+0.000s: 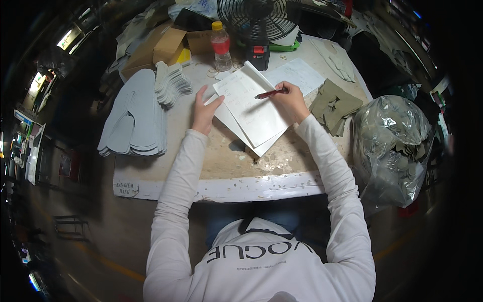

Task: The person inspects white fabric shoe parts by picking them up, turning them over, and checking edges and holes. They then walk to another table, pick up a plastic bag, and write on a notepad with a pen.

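Note:
A white notepad (254, 110) with faint handwriting lies tilted on the table, its top pages folded over at the far edge. At the pad's left edge is my left hand (204, 113), thumb and fingers spread apart, the thumb tip close to or touching the paper. My right hand (293, 102) grips a dark red pen (270, 93) over the pad's right side, its tip pointing left. Whether the pen touches the page I cannot tell. More white sheets (234, 126) show under the top page.
Grey cut pieces (133, 116) are stacked at left, with smaller curved ones (172, 84) beside them. Behind stand a cardboard box (168, 45), a bottle (221, 48) with a yellow cap and a black fan (259, 20). Olive pieces (334, 105) and a clear plastic bag (392, 146) lie at right.

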The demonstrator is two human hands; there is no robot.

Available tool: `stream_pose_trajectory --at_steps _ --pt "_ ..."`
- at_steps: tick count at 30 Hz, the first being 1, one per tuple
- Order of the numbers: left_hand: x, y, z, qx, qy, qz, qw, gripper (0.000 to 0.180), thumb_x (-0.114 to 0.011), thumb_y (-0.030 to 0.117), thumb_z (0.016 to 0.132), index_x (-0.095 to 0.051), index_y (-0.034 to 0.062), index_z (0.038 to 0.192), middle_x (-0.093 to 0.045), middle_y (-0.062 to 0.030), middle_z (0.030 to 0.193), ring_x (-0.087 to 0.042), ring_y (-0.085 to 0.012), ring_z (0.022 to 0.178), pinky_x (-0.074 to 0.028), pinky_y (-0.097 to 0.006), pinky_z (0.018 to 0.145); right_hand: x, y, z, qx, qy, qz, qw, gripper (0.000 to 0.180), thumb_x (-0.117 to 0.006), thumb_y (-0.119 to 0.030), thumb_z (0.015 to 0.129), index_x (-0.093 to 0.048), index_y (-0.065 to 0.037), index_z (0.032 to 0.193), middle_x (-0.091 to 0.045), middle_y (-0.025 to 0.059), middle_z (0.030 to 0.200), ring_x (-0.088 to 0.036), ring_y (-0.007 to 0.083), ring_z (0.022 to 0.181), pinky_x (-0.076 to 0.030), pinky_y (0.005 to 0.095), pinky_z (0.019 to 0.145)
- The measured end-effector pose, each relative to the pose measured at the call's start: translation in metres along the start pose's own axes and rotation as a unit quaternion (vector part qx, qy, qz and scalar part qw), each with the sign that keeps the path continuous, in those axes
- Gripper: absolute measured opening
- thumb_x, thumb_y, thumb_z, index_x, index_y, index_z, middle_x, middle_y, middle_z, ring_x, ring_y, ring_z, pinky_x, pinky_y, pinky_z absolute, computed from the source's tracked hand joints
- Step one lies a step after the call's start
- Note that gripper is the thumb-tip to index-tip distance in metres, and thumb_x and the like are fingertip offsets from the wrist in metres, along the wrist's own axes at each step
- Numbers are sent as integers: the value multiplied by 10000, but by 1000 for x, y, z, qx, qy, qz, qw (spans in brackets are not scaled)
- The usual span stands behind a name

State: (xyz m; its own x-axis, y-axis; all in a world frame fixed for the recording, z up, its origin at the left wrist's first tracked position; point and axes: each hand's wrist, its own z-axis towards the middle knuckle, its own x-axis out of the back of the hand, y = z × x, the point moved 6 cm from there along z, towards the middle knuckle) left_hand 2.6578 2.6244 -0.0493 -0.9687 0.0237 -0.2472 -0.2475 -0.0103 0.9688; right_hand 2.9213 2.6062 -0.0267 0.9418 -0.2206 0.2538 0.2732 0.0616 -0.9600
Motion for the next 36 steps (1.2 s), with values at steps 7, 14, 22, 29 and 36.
stream_pose_trajectory --at_steps 7,14,22,29,36 --pt "-27 -22 -18 46 -95 -73 992 442 -660 81 827 -464 -23 1210 -572 -103 1151 -569 -173 1013 -469 -298 872 -9 32 -20 -43 -10 141 989 152 -640 -3 767 -596 -25 910 -618 18 757 -541 80 675 -421 194 621" --pt "-27 -21 -20 27 -89 -36 995 383 -645 36 818 -504 -50 1164 -588 -117 1123 -578 -174 995 -467 -287 855 12 21 -14 -20 -13 41 999 293 -656 -4 748 -638 -7 1041 -624 32 770 -531 71 674 -432 201 612" --pt "-19 15 -22 -221 12 257 941 623 -677 71 757 -404 102 1317 -454 -153 1279 -492 -257 1137 -393 -353 962 21 43 -2 -101 -98 121 983 214 -576 43 794 -631 27 1000 -652 69 873 -581 105 774 -456 206 749" --pt "-82 9 -43 -365 -226 545 720 494 -606 292 814 -484 208 1286 -409 -49 1371 -308 -292 1310 -146 -532 1093 10 57 2 -37 -130 6 991 116 -602 15 800 -664 -12 894 -645 13 813 -548 70 767 -425 195 719" --pt "-94 -17 -28 -308 -306 583 687 426 -503 318 887 -469 278 1310 -311 -10 1463 -210 -337 1365 -82 -592 1084 44 -7 -11 56 86 -184 978 195 -527 -179 910 -617 -15 853 -639 65 706 -629 131 650 -466 233 587"
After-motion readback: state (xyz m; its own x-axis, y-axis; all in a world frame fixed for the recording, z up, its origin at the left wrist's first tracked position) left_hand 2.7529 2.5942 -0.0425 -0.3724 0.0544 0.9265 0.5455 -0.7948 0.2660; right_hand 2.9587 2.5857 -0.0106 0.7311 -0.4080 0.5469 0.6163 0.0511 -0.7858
